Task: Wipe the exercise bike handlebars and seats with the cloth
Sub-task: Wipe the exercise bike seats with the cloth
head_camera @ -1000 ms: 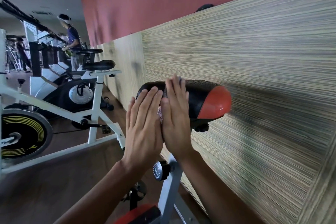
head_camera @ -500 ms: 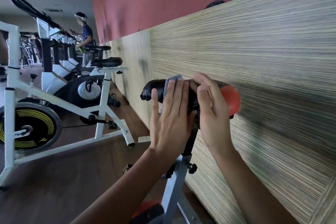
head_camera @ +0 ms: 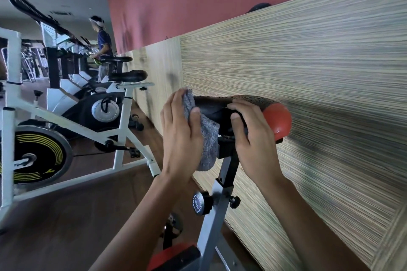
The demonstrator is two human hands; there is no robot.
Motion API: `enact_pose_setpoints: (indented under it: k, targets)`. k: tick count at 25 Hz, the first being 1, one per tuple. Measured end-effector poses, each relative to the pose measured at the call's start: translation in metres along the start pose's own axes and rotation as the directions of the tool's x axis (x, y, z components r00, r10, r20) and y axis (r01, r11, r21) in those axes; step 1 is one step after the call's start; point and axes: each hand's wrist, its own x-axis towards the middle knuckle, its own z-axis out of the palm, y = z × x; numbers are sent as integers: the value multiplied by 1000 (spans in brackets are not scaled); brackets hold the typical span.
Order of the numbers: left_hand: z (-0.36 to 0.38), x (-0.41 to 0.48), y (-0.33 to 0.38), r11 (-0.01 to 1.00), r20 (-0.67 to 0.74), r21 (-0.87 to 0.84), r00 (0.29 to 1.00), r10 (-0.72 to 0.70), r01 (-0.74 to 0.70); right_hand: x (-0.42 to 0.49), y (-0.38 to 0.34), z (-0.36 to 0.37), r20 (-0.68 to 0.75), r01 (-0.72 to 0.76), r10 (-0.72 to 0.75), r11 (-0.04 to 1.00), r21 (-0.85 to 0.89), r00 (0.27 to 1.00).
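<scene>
Grey cloth (head_camera: 207, 138) sits wrapped over the narrow nose of the seat (head_camera: 220, 105), at 9 o'clock from the seat's red rear (head_camera: 277, 120). The left hand (head_camera: 178, 138) curls around it, fingers over the top and thumb pressing the fabric to the near side, so the cloth is squeezed onto the padding. Its loose end hangs toward 6 o'clock, beside the seat post (head_camera: 215, 204). The right hand (head_camera: 253, 138) grips the seat at 3 o'clock from the cloth, fingers on the dotted top and thumb underneath, likely to steady the seat against the rubbing. This looks like the seat-wiping step, with the nose being covered. This bike's handlebars are out of view. 1 white bike (head_camera: 123, 121) stands at 9 o'clock, and a striped wood wall panel (head_camera: 308, 72) runs along at 3 o'clock.
</scene>
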Motion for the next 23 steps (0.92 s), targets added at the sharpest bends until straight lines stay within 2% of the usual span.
enact_pose_setpoints:
  k: [1, 2, 4, 6, 7, 10, 12, 14, 15, 18, 20, 23]
  targets:
    - [2, -1, 5, 999, -15, 48, 1000, 13, -13, 0, 0, -1, 1, -14, 14, 1000, 20, 1000]
    - [7, -3, 9, 983, -19, 166, 996, 82, -78, 0, 0, -3, -5, -31, 31, 998, 49, 1000]
    - [22, -12, 15, 856, 47, 442, 960, 277, -269, 2, 0, -7, -23, -58, 61, 992, 116, 998]
    - [42, -22, 15, 740, 120, 556, 918, 378, -378, 4, -2, -12, -34, -91, 99, 978, 188, 995]
    - [49, -24, 16, 726, 148, 561, 911, 384, -397, 3, -4, -15, -60, -97, 112, 973, 208, 992]
    - [57, -21, 23, 733, 234, 486, 880, 414, -475, -4, -9, -16, -140, -56, 93, 967, 249, 986]
    - [46, -17, 28, 816, 291, 308, 865, 409, -490, -13, -15, -9, -86, -63, 100, 932, 357, 991]
    - [25, -4, 36, 912, 330, 89, 875, 353, -402, -14, -22, 1, -10, -136, 161, 868, 478, 987]
    - [15, 3, 39, 941, 306, 7, 897, 320, -338, -13, -25, 7, 23, -185, 202, 840, 510, 979]
    - [-7, 12, 36, 961, 157, -38, 948, 278, -275, -8, -26, 31, -7, -221, 241, 901, 373, 970]
    - [-10, 8, 18, 949, 48, 72, 951, 305, -308, -6, -28, 47, -79, -185, 203, 965, 187, 976]
    - [-11, 0, -16, 933, 82, 126, 941, 327, -336, -8, -25, 65, -122, -100, 81, 982, -162, 989]
